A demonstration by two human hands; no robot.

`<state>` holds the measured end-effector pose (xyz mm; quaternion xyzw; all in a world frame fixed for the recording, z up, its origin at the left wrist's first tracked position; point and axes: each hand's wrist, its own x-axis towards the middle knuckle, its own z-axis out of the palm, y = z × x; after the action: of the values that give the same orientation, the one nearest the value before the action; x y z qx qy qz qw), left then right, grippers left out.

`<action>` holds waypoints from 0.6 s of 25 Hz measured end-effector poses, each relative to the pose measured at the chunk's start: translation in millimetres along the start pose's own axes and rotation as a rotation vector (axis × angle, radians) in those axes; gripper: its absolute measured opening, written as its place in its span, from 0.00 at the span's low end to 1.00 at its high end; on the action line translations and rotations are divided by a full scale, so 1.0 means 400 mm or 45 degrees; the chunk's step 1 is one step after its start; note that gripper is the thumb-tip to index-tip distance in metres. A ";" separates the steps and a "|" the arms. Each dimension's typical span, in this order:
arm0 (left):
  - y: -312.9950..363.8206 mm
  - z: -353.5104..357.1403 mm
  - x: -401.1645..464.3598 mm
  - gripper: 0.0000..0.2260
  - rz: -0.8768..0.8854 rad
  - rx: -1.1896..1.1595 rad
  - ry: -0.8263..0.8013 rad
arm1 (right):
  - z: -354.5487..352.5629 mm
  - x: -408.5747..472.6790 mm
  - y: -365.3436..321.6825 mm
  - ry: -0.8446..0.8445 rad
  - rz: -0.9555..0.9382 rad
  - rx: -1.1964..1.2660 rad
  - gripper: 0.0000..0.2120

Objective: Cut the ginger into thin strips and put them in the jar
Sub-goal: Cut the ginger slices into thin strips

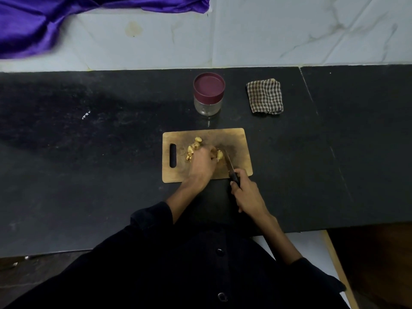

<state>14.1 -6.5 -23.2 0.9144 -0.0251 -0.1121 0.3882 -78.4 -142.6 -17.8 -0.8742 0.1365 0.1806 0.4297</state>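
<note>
A: Left of the hands, on the wooden cutting board [236, 139], lies a loose heap of cut ginger pieces [193, 148], touching the fingertips of the left hand [201, 162]. Chunky from this view; whether any are thin strips, cannot tell.

B: Left hand state?

A: Curled over a remaining ginger piece [219, 155], holding it down on the board. Just right of it, the blade of the knife [227, 162] stands against that piece. Right hand [245, 192] is wrapped round the black handle, at the board's near edge.

B: Progress estimate?

A: Cutting under way, judged partial: some ginger divided, at least one piece under the blade. Nothing transferred.

B: Container check.

A: Jar [209, 94] stands on the worktop [89, 175] beyond the hands, well apart from the board. Maroon lid on. Glass below the lid reads as empty; no ginger visible inside.

B: Remaining steps?

A: Finish slicing, take the lid off, load the strips. Right of the jar, beyond the right hand, a folded checked cloth [264, 96], untouched.
</note>
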 end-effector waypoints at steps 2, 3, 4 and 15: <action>0.002 0.006 -0.004 0.09 0.032 0.024 0.002 | 0.008 0.002 -0.008 -0.015 -0.015 -0.021 0.10; 0.002 0.008 -0.004 0.08 0.043 0.038 0.003 | 0.010 0.003 -0.011 -0.020 -0.013 -0.018 0.10; 0.000 0.009 -0.004 0.08 0.053 0.047 0.004 | 0.011 0.004 -0.014 -0.026 -0.007 -0.014 0.11; -0.013 0.009 -0.005 0.09 0.203 0.023 0.020 | -0.016 0.014 -0.032 0.148 -0.063 -0.008 0.14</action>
<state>11.0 -5.2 -29.1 0.9138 -0.0956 -0.0733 0.3879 -67.1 -140.5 -7.5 -0.8876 0.1390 0.1194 0.4227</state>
